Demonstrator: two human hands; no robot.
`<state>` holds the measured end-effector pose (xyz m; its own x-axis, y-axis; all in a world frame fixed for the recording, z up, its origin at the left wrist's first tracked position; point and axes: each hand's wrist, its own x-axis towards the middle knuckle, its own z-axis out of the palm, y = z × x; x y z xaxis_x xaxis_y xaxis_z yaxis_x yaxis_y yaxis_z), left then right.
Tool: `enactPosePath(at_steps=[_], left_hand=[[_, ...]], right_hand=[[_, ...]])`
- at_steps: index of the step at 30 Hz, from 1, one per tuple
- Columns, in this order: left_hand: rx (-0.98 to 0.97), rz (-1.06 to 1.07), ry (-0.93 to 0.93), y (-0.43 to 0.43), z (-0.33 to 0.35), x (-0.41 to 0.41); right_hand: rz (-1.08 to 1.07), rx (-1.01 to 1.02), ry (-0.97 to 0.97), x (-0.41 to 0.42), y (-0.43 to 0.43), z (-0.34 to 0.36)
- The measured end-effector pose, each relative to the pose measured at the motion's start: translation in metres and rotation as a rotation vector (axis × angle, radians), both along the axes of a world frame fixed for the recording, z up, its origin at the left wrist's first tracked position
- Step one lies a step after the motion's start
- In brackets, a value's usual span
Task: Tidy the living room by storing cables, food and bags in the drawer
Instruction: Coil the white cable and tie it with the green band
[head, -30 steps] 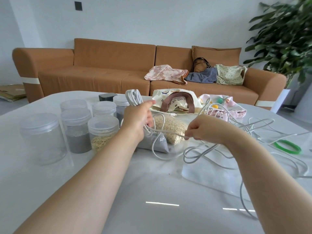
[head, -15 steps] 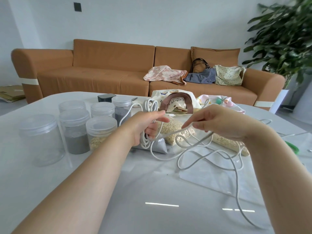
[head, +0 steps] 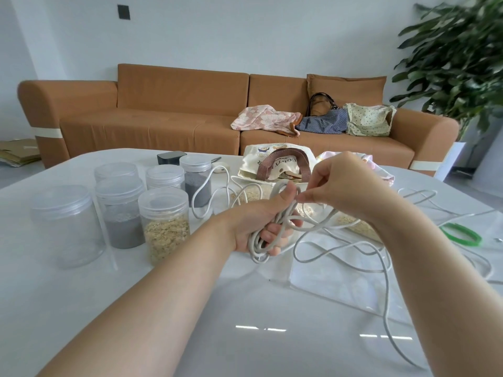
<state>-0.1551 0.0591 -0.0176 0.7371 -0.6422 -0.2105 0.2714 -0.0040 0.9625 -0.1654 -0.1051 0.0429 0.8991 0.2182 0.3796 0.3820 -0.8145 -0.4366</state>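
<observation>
1. Where the room meets its far wall, one brown sofa (head: 177, 115) stands, with three cloth bags (head: 324, 122) heaped on its right seat.
2. One white table (head: 245, 308) fills the near view, its near edge cut off by the frame.
3. Two more bags lie by the table's far edge: a cream tote (head: 258, 156) with brown handles and a pink bag (head: 383, 175), mostly hidden behind the right hand (head: 345, 186).
4. Six clear lidded jars (head: 166, 227) cluster at the table's left side. Two hold grey powder and one holds oats; the other three look empty, though one is half covered.
5. One white cable (head: 280, 219) sprawls over the table's right side. Its gathered loops sit in the left hand (head: 253, 224), palm up, fingers curled round them.
6. The right hand pinches a strand at the left thumb's tip; half a second ago it held that strand out to the side, apart from the left hand.
7. Oat packets (head: 353, 227) beneath the hands are largely covered.
8. One green ring (head: 460, 234) lies near the table's right edge.
</observation>
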Motion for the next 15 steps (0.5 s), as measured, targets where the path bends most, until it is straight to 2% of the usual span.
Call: enactPosePath(at_steps=[7, 12, 15], left_hand=[[0.169, -0.075, -0.094, 0.006, 0.005, -0.004], [0.181, -0.107, -0.065, 0.014, 0.006, -0.003], [0.221, -0.033, -0.023, 0.016, 0.008, -0.003]], right_hand=[[-0.038, -0.011, 0.007, -0.005, 0.002, 0.001], [0.078, -0.040, 0.098, -0.005, -0.004, 0.003], [0.094, -0.082, 0.111, -0.002, -0.011, 0.002]])
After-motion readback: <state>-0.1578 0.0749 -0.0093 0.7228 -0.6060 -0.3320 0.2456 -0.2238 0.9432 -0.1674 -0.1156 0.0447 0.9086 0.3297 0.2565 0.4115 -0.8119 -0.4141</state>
